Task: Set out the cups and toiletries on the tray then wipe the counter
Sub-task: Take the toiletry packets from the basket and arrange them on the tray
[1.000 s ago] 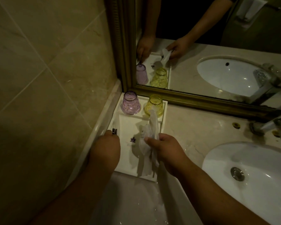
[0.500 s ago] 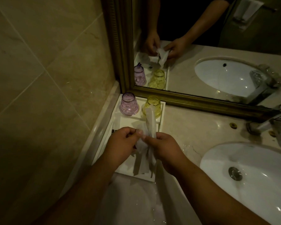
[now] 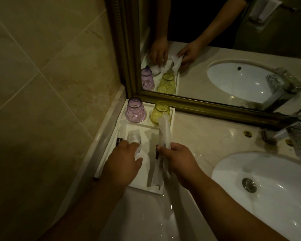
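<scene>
Right hand (image 3: 177,160) is pinched shut around a bundle of long wrapped toiletries (image 3: 163,136), thumb and fingers closed on the middle so the upper ends stick up toward the cups and the lower ends hang down over the tray (image 3: 142,186). Left hand (image 3: 124,162) is palm-down with its fingers spread loosely over a small clear sachet (image 3: 135,138) on the tray — whether it grips it or only presses it flat, I can't tell from here. The risk, to my eye, sits at the top of that bundle: its tip is just beside the yellow cup (image 3: 161,113), and a careless swing could knock the glass against the purple cup (image 3: 135,110) or off the tray's back corner. The wrappers look thin and slippery too, so a loose pinch might let one slide out onto the worktop (image 3: 207,136) or toward the basin (image 3: 268,188). Both cups stand mouth-down at the tray's far end by the mirror frame (image 3: 198,106), textured glass, side by side but apart. The tray is white, shallow-rimmed, tucked into the wall corner — a small dark item (image 3: 119,141) lies at its left edge.
</scene>
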`<act>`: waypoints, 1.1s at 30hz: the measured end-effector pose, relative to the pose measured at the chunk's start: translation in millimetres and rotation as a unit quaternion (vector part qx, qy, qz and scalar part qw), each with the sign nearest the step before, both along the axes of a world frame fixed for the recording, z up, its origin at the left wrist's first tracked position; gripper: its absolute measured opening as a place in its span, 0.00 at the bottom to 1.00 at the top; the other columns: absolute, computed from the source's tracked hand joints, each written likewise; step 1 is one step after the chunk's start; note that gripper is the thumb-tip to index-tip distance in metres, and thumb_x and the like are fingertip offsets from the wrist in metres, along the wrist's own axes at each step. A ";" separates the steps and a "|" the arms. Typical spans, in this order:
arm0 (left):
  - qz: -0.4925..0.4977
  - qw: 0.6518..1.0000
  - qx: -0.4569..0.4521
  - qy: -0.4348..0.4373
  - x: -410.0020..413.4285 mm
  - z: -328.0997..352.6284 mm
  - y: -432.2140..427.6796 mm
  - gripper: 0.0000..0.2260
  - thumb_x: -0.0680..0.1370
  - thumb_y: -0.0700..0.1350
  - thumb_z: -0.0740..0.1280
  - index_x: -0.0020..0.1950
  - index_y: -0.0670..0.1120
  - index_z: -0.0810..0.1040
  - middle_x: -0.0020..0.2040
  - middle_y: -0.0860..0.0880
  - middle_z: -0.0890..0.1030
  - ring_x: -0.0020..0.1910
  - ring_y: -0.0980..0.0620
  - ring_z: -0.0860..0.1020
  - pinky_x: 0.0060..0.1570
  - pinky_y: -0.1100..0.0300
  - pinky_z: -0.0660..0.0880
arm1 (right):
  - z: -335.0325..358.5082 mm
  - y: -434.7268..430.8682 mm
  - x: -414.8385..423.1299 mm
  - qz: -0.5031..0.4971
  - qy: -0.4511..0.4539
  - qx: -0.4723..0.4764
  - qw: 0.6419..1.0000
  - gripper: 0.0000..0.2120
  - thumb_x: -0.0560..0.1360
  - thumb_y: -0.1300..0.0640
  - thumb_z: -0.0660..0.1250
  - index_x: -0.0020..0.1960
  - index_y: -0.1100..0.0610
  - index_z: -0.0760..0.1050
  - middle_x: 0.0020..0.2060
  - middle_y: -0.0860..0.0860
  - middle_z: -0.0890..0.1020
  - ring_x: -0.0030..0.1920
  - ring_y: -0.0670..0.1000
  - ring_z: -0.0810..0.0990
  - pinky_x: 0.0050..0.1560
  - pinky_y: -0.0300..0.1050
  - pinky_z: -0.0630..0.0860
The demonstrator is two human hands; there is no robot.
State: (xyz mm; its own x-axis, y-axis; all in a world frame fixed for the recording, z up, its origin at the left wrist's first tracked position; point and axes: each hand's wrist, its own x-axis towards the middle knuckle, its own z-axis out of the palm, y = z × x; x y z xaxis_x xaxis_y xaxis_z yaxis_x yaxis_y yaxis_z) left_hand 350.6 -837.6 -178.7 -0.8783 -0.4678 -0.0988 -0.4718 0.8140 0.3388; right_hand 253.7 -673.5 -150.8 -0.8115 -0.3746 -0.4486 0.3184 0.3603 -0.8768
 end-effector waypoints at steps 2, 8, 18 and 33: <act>-0.019 1.000 -0.020 -0.015 -1.0 -5.8 2.1 0.22 0.79 0.56 0.67 0.72 0.52 0.76 0.65 0.47 0.75 0.62 0.46 0.76 0.63 0.53 0.75 | 1.8 3.3 -0.9 0.000 -0.005 -0.002 1.000 0.13 0.78 0.50 0.72 0.46 0.61 0.85 0.42 0.59 0.88 0.43 0.61 0.87 0.50 0.61 0.84; -0.101 0.995 -0.012 0.009 -21.8 -6.8 20.0 0.18 0.80 0.51 0.66 0.70 0.50 0.78 0.67 0.49 0.76 0.62 0.46 0.75 0.63 0.54 0.73 | 6.5 19.7 -8.3 -0.004 0.001 -0.005 1.000 0.14 0.77 0.50 0.72 0.44 0.62 0.85 0.40 0.60 0.87 0.37 0.59 0.86 0.41 0.54 0.83; -0.184 0.983 0.012 -0.018 -60.8 8.9 44.3 0.15 0.81 0.45 0.61 0.66 0.51 0.78 0.65 0.51 0.78 0.61 0.47 0.75 0.58 0.48 0.77 | 10.6 40.2 -15.1 -0.026 0.018 -0.011 0.999 0.19 0.75 0.50 0.73 0.47 0.68 0.82 0.44 0.69 0.85 0.47 0.72 0.84 0.48 0.70 0.81; 0.110 0.824 0.546 0.103 -35.1 30.3 28.7 0.08 0.78 0.45 0.73 0.52 0.59 0.82 0.44 0.56 0.87 0.42 0.54 0.87 0.36 0.63 0.80 | 17.4 9.5 -2.0 -0.012 -0.033 -0.048 0.998 0.16 0.77 0.48 0.66 0.47 0.60 0.85 0.44 0.60 0.87 0.50 0.65 0.85 0.56 0.63 0.81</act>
